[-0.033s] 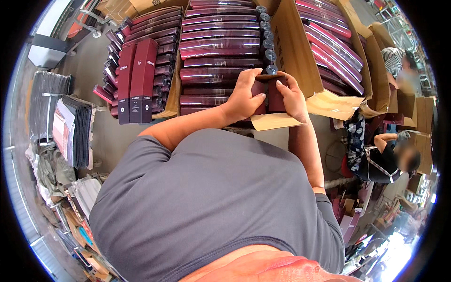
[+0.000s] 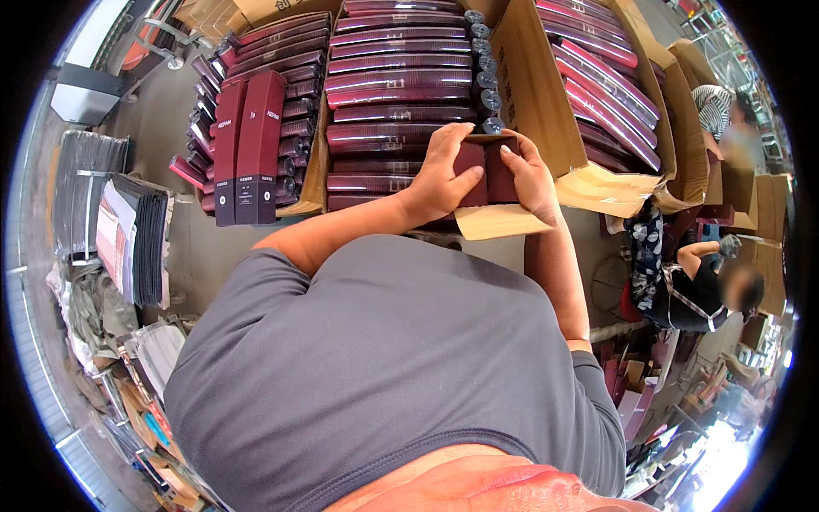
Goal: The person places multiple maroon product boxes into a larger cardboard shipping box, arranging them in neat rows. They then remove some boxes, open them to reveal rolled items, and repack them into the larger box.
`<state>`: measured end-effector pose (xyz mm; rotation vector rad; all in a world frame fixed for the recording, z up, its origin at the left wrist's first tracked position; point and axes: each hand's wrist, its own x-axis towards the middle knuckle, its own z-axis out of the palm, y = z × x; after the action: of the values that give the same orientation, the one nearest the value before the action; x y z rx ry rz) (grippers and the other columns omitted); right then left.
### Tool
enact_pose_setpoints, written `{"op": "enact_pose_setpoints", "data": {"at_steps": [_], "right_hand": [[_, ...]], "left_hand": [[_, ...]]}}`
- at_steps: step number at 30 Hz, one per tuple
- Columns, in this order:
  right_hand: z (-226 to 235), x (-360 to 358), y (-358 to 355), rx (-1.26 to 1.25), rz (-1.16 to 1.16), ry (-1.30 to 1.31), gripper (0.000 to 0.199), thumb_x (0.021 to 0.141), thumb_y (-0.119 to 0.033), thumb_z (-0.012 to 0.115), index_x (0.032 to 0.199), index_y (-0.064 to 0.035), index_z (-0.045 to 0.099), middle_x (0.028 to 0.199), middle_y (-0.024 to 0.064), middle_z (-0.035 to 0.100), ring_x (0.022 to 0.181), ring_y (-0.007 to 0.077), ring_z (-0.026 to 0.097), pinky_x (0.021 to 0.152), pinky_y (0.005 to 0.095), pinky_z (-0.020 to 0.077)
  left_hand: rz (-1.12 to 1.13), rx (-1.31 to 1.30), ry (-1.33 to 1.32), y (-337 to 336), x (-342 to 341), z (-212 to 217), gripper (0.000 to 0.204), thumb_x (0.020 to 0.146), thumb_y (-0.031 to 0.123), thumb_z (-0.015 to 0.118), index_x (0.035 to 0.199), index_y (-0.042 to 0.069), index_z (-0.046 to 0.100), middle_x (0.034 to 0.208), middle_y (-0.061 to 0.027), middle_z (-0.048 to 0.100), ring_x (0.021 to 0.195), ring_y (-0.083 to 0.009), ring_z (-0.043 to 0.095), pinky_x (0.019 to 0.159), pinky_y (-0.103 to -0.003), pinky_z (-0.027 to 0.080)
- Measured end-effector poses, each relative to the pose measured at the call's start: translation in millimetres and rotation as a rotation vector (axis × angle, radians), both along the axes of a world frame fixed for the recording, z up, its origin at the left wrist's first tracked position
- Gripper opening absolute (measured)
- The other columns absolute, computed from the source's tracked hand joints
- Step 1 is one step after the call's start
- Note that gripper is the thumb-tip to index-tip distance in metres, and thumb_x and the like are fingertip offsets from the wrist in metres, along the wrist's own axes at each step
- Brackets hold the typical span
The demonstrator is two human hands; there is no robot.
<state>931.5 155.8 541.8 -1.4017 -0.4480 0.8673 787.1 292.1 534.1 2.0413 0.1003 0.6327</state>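
In front of my chest, over the near edge of an open carton, my two hands close on a pair of slim maroon boxes [image 2: 502, 177], held side by side. My left hand [image 2: 438, 181] wraps the left box, its thumb laid across the near face. Along the right box, my right hand [image 2: 536, 182] presses its thumb near the top, with its fingers round the outer side. The boxes' far ends and undersides are hidden. Just beyond lie several shiny maroon tubes [image 2: 401, 78] with clear round ends, stacked in rows. A tan carton flap [image 2: 503, 222] sticks out below my hands.
Two upright maroon boxes [image 2: 258, 141] stand against another stack of tubes at the left. A carton [image 2: 597, 192] with more tubes is at the right. Dark flat sheets [image 2: 141, 239] are piled far left. A co-worker [image 2: 695, 294] sits at the right.
The gap between the two slim boxes in my hands has narrowed slightly. My hands have hardly moved. The co-worker's arm at the right has shifted a little.
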Motion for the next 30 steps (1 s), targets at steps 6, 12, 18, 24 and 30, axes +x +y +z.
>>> {"op": "enact_pose_setpoints", "data": {"at_steps": [6,12,18,24,30], "right_hand": [[13.5,-15.4,-0.2,0.187,-0.012,0.285,0.038,0.097,-0.011,0.052,0.134,-0.0049,0.05,0.115,0.0058,0.06,0.104,0.0135,0.057,0.092,0.0257,0.0455],[13.1,-18.8,1.7,0.511,-0.015,0.517,0.057,0.104,-0.044,0.034,0.143,-0.0039,0.042,0.139,0.0128,0.049,0.123,0.0217,0.048,0.109,0.0344,0.0333],[25.1,-37.5,-8.5,0.495,0.204,-0.401,0.101,0.081,-0.079,0.047,0.147,-0.0043,0.037,0.156,0.0186,0.028,0.145,0.0346,0.025,0.117,0.0465,0.0176],[28.9,-19.6,-14.8,0.217,0.283,-0.922,0.079,0.087,-0.068,0.049,0.134,-0.0052,0.058,0.15,0.0203,0.039,0.143,0.0422,0.024,0.116,0.0489,0.0191],[34.4,-34.0,-19.6,0.229,0.037,0.071,0.052,0.102,-0.028,0.042,0.144,0.003,0.039,0.145,0.0128,0.045,0.134,0.0225,0.039,0.113,0.0347,0.027]], "left_hand": [[-0.375,0.112,0.022,19.4,-35.0,10.5,0.111,0.077,0.061,0.065,0.152,-0.001,0.011,0.155,-0.0278,0.011,0.145,-0.0484,-0.003,0.117,-0.052,0.012],[-0.023,0.385,0.07,11.4,-22.5,29.5,0.07,0.063,0.044,0.081,0.113,-0.002,0.064,0.151,-0.0218,0.03,0.14,-0.0464,0.019,0.113,-0.053,0.025],[0.005,0.187,-0.025,14.9,-23.2,14.6,0.064,0.069,0.052,0.079,0.107,0.001,0.07,0.151,-0.0205,0.034,0.14,-0.0451,0.023,0.114,-0.053,0.022],[-0.093,0.115,-0.078,16.0,-27.8,23.4,0.065,0.071,0.054,0.076,0.113,0.005,0.069,0.154,-0.0206,0.028,0.141,-0.0457,0.022,0.113,-0.054,0.021],[-0.005,-0.334,0.087,10.8,-24.5,41.9,0.038,0.091,0.014,0.057,0.128,0.005,0.058,0.15,-0.0158,0.036,0.137,-0.0272,0.035,0.111,-0.041,0.029]]}}
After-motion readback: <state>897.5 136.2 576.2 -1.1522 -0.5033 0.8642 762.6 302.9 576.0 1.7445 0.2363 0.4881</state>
